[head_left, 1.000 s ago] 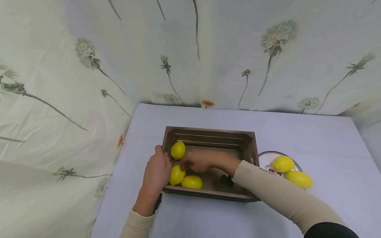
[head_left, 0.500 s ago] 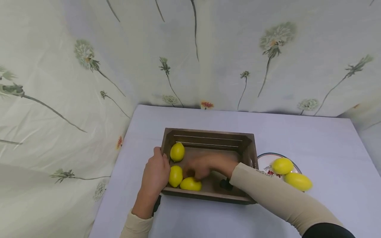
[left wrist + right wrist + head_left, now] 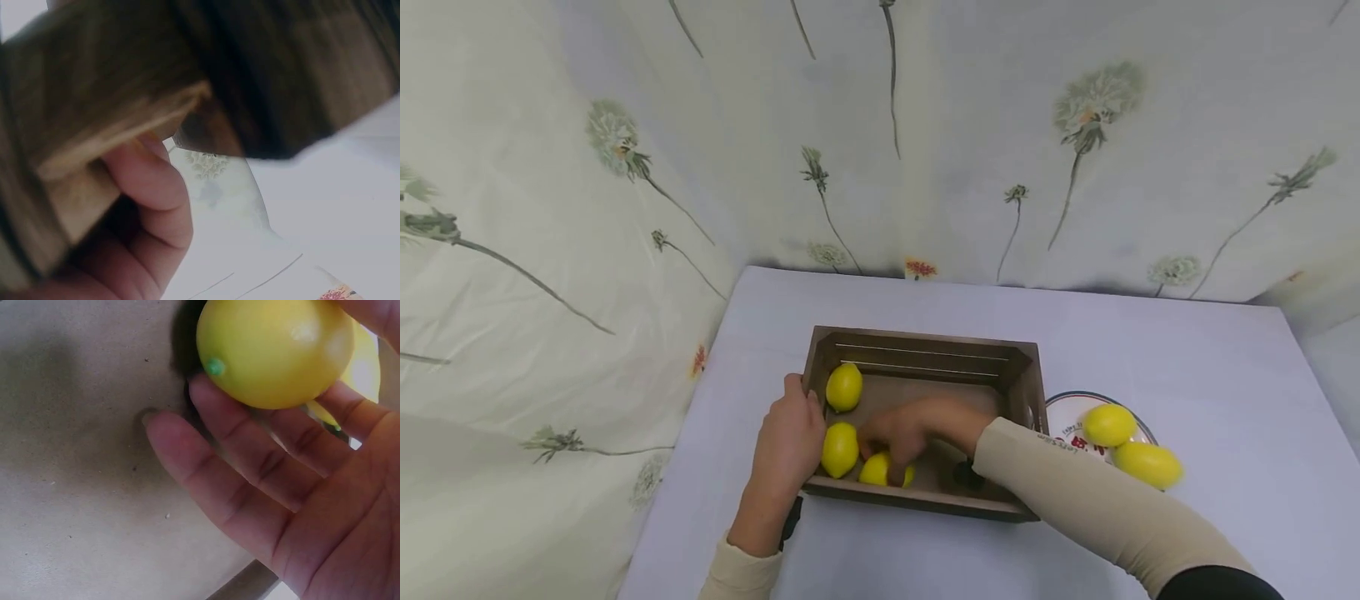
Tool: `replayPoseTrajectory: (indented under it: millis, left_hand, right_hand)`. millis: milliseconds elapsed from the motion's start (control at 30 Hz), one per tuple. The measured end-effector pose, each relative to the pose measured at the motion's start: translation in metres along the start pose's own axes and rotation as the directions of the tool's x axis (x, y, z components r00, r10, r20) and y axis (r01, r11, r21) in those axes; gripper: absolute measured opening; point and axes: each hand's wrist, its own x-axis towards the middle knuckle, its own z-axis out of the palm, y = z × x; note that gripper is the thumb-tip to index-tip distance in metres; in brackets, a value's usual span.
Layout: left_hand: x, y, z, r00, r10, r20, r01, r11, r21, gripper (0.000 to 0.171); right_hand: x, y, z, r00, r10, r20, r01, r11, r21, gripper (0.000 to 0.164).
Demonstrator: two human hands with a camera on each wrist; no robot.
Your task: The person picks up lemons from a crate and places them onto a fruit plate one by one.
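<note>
A brown wooden crate [image 3: 925, 335] sits on the table, its slatted sides visible. My left hand [image 3: 790, 437] grips its left end; in the left wrist view a curled finger [image 3: 150, 178] shows at an opening in the wood. Inside the crate, my right hand [image 3: 910, 425] reaches down over a yellow lemon [image 3: 883, 471] by the front wall. Seen from the right wrist, thumb and fingers are around that lemon [image 3: 275, 350], which has a green tip; the nearest finger stands apart from it. Two more lemons lie along the left end, one at the back [image 3: 844, 387] and one in front [image 3: 839, 450].
Right of the crate is a white plate [image 3: 1063, 408] with a dark rim line and red print. One lemon [image 3: 1108, 425] lies on it, another [image 3: 1147, 465] at its front edge. The white-covered table [image 3: 1210, 358] meets flower-printed cloth behind and at the left.
My right hand has moved from near the left-end lemons toward the front wall and down around the front lemon. The left hand has kept its grip on the crate.
</note>
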Motion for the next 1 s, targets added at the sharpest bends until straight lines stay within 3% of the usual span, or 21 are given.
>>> replayPoseTrajectory:
  millis: [333,700,1000]
  left_hand:
    - [0.0,-0.002,-0.002,0.999,0.037,0.003,-0.037,0.999,0.001,0.033]
    - [0.0,-0.002,-0.001,0.999,0.051,-0.016,-0.051,0.999,0.001,0.03]
    - [-0.002,-0.001,0.0,0.999,0.036,-0.009,-0.036,0.999,-0.008,0.033]
  right_hand:
    - [0.001,0.001,0.003,0.999,0.005,0.055,-0.01,0.995,0.097,0.036]
    - [-0.003,0.0,-0.003,0.996,0.001,-0.091,0.005,0.998,0.063,0.035]
    - [-0.007,0.002,-0.007,0.991,0.021,-0.132,-0.016,0.999,0.039,0.039]
